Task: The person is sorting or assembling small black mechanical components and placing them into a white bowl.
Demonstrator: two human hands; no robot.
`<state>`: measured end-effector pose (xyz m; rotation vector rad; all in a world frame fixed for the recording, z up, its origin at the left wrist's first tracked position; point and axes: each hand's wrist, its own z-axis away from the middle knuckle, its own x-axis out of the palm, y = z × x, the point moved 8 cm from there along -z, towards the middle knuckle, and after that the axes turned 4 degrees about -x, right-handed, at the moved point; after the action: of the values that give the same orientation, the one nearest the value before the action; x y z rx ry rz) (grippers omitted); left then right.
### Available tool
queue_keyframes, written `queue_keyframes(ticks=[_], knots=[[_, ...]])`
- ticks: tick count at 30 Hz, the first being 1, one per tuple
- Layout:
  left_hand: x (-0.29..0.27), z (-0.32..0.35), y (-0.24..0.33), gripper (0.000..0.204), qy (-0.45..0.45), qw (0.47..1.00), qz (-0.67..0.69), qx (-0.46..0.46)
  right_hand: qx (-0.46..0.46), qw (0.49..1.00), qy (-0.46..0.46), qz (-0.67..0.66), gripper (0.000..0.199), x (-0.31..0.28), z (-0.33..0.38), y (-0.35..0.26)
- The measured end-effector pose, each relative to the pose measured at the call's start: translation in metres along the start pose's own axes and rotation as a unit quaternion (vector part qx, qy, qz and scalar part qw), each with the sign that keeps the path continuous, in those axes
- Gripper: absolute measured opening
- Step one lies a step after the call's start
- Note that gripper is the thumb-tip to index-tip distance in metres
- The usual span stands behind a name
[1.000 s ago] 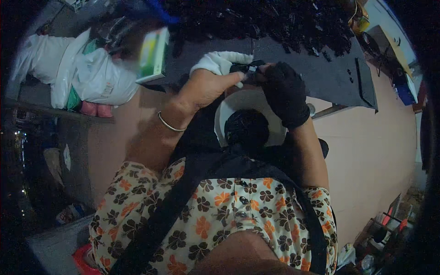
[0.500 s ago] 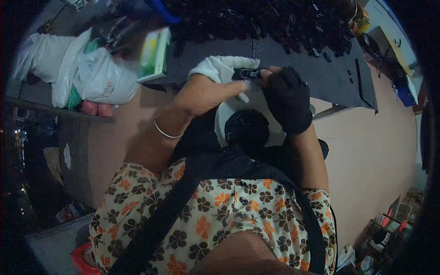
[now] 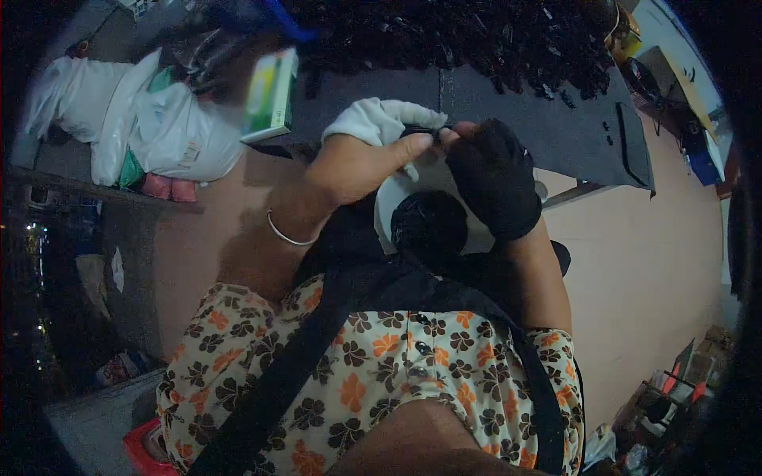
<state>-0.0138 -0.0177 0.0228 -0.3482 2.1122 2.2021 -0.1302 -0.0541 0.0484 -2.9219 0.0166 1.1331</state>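
Above my lap, my left hand (image 3: pixel 361 155) has a white cloth glove over its fingers, while the thumb is bare. It is closed on a small black part (image 3: pixel 425 129), mostly hidden by the fingers. My right hand (image 3: pixel 494 170), in a black glove with bare fingertips, meets it from the right. Its thumb and finger pinch at the part's right end. Below the hands is a pale, rounded object (image 3: pixel 386 210) with a dark round middle; I cannot tell its kind.
A large heap of small dark pieces (image 3: pixel 476 40) covers the far side of the grey table (image 3: pixel 548 119). At the left are white plastic bags (image 3: pixel 171 131) and a green-and-white box (image 3: pixel 271 95). A few loose black bits (image 3: pixel 609 133) lie on the table's right part.
My fingertips have closed in around the black part, which shows less than before. My right hand has turned slightly and sits a little lower.
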Motion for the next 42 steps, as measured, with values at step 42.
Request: queue_keyframes(ticks=[42], knots=[[-0.045, -0.079, -0.06, 0.023, 0.139, 0.99, -0.032, 0.009, 0.122, 0.991, 0.05, -0.04, 0.016, 0.026, 0.02, 0.068]])
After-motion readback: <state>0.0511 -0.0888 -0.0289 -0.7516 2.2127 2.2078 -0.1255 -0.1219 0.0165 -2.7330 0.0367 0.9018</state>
